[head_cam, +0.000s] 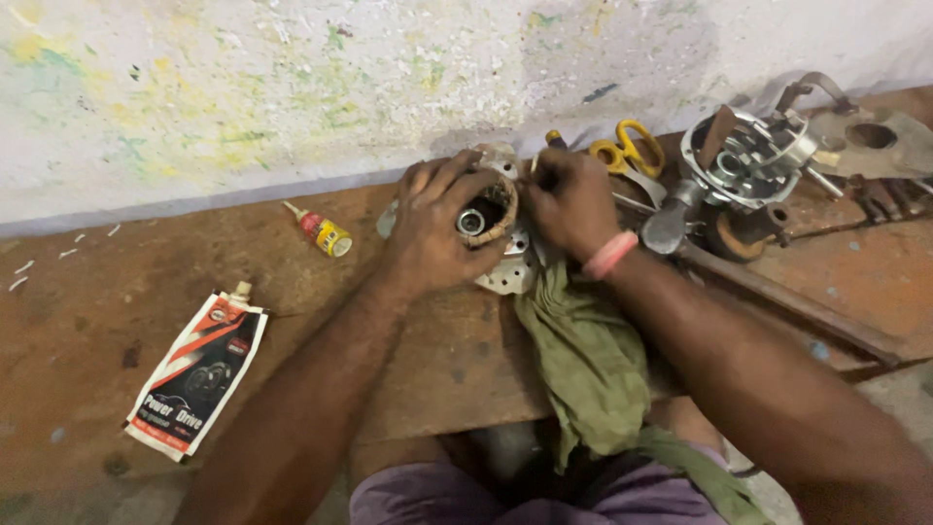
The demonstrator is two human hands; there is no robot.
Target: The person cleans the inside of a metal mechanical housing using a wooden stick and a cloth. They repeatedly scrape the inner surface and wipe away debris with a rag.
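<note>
My left hand [437, 228] is wrapped around a round metal part [486, 214] with a bearing in its open end, held upright on a perforated metal disc [507, 270]. Just right of it, my right hand [573, 202] is closed on a tool with a dark handle and yellow tip [552, 141], pressed against the part's rim. A pink band [609, 255] circles my right wrist. An olive green rag [588, 360] hangs from under my right hand down over the bench edge to my lap.
A small red and yellow tube [321, 231] lies left of my hands. A white, red and black pouch [197, 369] lies at the front left. Yellow-handled scissors [630, 151] and a metal engine assembly [748, 165] sit right, on the brown bench [117, 301] against a stained wall.
</note>
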